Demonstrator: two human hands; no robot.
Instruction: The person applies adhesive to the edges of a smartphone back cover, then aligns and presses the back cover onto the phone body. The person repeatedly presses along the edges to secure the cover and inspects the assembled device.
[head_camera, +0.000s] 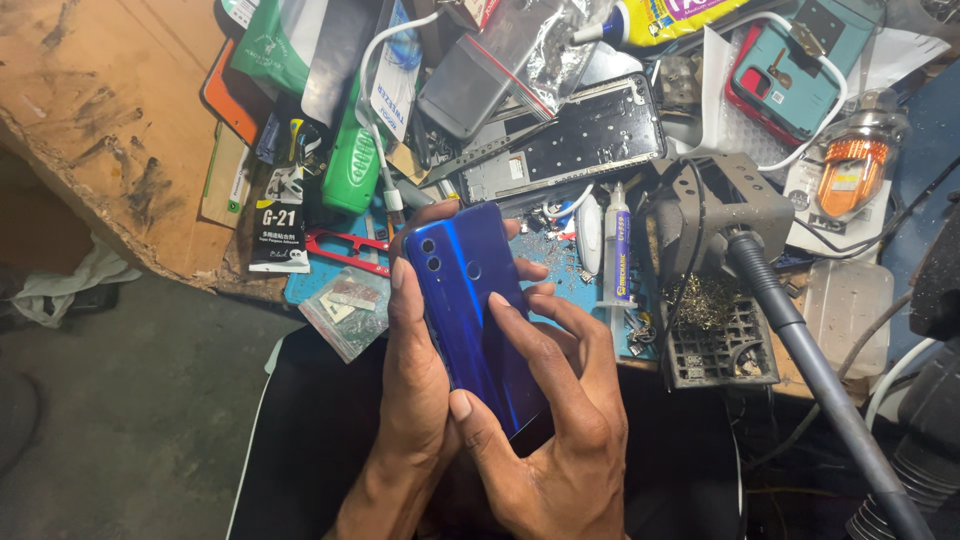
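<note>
Head view: a glossy blue glass-backed smartphone (475, 305), cameras uppermost, is held back-up above the person's lap, just short of the cluttered blue-matted surface (305, 285). Its long axis runs from upper left to lower right. The left hand (415, 390) clasps its left edge; the right hand (560, 420) closes its grip on the lower end, index finger lying across the back.

Hidden and cut-off parts

The phone (475, 300) shows only its back; its near end sits behind the right hand (560, 420) and its left edge behind the left hand (415, 380). Both wrists run off the near edge. The hose (800, 340) leaves at the right near corner.
</note>
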